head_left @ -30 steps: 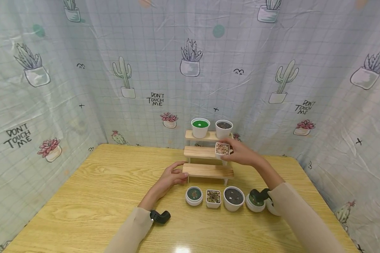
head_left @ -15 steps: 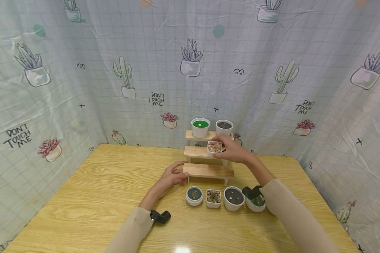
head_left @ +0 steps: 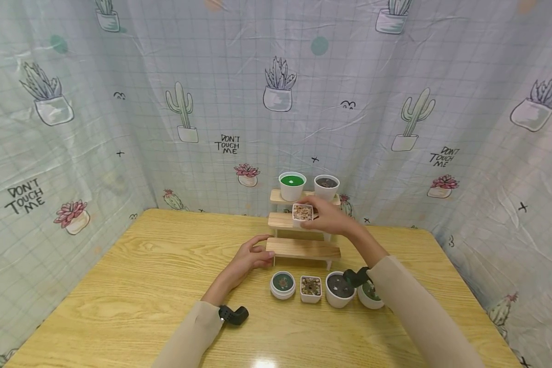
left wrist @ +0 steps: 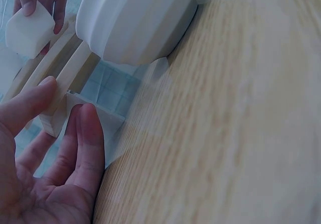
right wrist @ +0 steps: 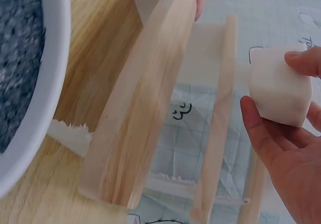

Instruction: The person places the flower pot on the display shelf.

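Standing here, I see the right hand [head_left: 328, 215] pinching a square pebble-filled pot [head_left: 302, 213] between thumb and fingers at the middle step of a wooden stand [head_left: 303, 249]; whether its base touches wood I can't tell. Holding it by the sides, I'd guess, keeps the pebbles level. The left hand [head_left: 250, 257] grips the bottom step's left end, thumb on the board, fingers curled by the white leg, likely to steady the light frame. A green-topped pot [head_left: 292, 186] and a dark-filled pot [head_left: 326, 187] stand on the top step, close behind the right hand, leaving it little slack. Board shows left of the square pot; the step's narrow front edge allows little overhang. The table [head_left: 165, 266] stretches out leftward.
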Tool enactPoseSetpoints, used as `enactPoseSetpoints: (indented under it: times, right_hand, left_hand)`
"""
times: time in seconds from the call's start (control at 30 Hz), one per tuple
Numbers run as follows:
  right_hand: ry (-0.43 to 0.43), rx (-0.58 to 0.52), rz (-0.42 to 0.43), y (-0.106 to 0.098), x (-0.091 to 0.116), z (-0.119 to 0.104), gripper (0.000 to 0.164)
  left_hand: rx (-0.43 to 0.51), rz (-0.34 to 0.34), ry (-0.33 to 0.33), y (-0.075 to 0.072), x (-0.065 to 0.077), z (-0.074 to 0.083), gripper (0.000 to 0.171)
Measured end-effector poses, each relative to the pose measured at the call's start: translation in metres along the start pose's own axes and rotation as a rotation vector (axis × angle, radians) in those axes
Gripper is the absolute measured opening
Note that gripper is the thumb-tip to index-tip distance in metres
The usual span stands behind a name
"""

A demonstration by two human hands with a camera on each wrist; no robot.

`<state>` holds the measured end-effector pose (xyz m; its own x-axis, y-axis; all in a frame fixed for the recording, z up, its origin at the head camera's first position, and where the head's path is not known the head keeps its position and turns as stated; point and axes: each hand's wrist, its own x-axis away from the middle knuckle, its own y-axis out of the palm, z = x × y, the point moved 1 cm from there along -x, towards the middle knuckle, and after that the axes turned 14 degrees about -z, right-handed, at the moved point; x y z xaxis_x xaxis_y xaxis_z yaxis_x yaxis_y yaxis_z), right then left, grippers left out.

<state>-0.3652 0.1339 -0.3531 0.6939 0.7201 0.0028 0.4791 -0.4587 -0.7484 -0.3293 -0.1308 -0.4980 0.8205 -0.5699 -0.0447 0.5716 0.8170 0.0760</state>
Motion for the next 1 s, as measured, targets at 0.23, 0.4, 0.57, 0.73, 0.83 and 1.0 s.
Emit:
enactPoseSetpoints:
  times: [0.23,0.4,0.57,0.73,0.83,1.0]
  right_hand:
    - [0.016,-0.013,0.004,0.004,-0.010,-0.004,0.059]
    - [0.066,-0.025,0.016,0.007,-0.014,-0.009,0.061]
    - [0.064,-0.014,0.023,0.009,-0.019,-0.012,0.062]
    - [0.060,-0.016,0.028,0.013,-0.024,-0.011,0.061]
    - [0.051,-0.029,0.035,0.016,-0.027,-0.010,0.060]
    - [0.035,-0.069,0.035,0.020,-0.032,-0.008,0.061]
  left_hand:
    - [-0.001,0.003,0.002,0.000,-0.002,-0.001,0.063]
    - [-0.002,-0.001,0.002,0.000,-0.002,-0.001,0.063]
    - [-0.006,-0.001,0.000,0.000,-0.002,0.000,0.063]
    - [-0.001,0.002,-0.001,0.000,-0.001,0.000,0.063]
    - [-0.002,0.006,-0.005,0.000,-0.001,0.000,0.063]
    - [-0.003,0.005,-0.008,0.000,0.000,0.000,0.063]
